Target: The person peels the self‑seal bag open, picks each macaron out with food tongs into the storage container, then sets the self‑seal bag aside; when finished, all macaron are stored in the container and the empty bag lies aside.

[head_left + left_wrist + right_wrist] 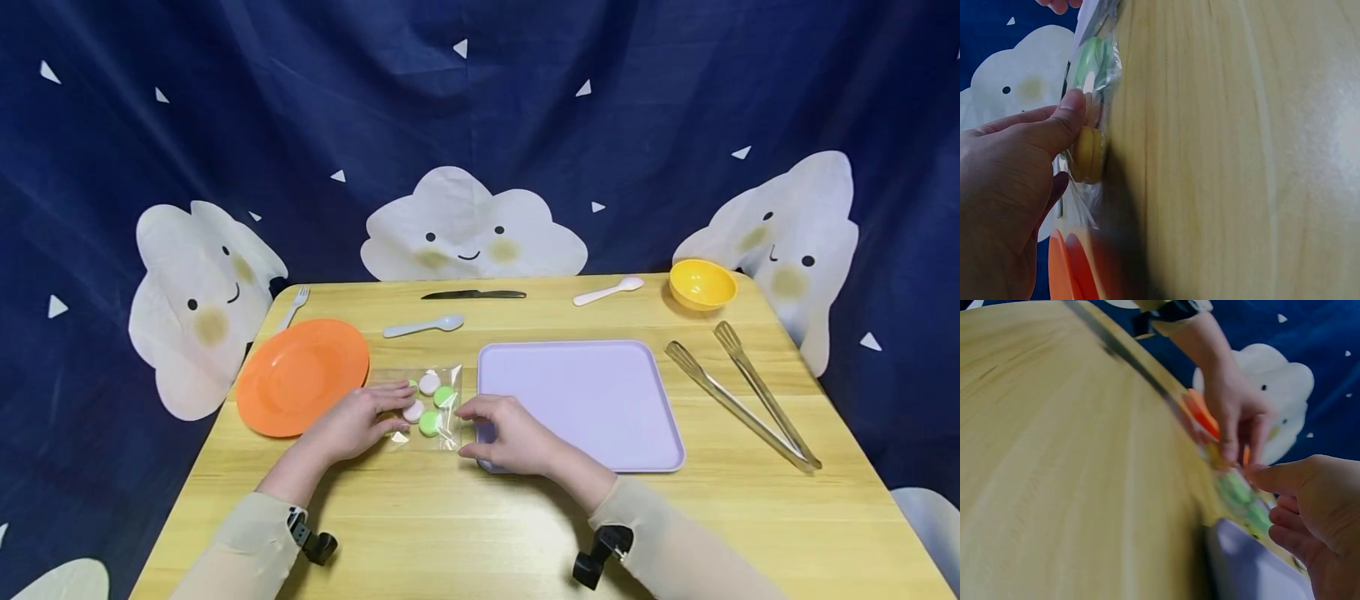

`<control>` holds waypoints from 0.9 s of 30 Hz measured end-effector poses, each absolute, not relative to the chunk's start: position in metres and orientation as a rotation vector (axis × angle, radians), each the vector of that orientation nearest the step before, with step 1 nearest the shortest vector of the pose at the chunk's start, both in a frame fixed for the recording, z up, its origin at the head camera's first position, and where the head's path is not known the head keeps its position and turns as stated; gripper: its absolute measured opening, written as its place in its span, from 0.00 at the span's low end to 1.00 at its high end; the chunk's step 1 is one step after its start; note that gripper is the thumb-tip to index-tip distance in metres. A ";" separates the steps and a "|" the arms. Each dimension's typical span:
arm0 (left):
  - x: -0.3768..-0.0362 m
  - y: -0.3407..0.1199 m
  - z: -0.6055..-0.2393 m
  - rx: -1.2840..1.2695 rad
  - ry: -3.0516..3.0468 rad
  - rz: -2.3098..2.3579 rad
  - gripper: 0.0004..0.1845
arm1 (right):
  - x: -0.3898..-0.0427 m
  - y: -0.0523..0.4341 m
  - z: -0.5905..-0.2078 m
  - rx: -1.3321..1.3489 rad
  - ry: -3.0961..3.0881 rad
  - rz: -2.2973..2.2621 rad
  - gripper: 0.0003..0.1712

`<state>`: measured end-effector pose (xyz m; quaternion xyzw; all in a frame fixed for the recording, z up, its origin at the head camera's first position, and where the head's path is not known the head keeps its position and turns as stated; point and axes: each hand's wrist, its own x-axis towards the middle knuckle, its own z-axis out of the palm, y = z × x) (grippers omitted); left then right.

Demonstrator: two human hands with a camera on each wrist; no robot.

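Between orange plate (300,375) and lilac tray (585,400), left hand (352,425) pinches the unlabelled sweet bag (429,406); right hand (510,437) grasps its other edge.

Two hands, the left hand (358,427) and the right hand (506,435), are meeting at one clear bag (427,406) lying between them, with about five round sweets showing inside, green and pale. Beyond the left hand are sitting one orange plate (300,377) and one fork (295,305). Beside the right hand is lying one lilac tray (585,400). Farther out are lying two spoons (423,327), one knife (474,294), one yellow bowl (702,283) and one pair of tongs (738,390).
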<state>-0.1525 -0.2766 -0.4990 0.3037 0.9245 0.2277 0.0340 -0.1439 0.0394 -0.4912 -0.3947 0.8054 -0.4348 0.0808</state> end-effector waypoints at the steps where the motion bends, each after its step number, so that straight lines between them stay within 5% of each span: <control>1: -0.152 -0.277 -0.500 0.928 2.840 0.709 0.24 | -0.143 0.036 -0.494 -1.199 2.410 -1.289 0.28; 13: -0.152 -0.282 -0.507 0.853 2.800 0.869 0.24 | -0.134 0.009 -0.512 -1.274 2.541 -1.136 0.23; 27: -0.152 -0.282 -0.510 0.845 2.805 0.886 0.23 | -0.134 0.003 -0.521 -1.351 2.654 -1.042 0.05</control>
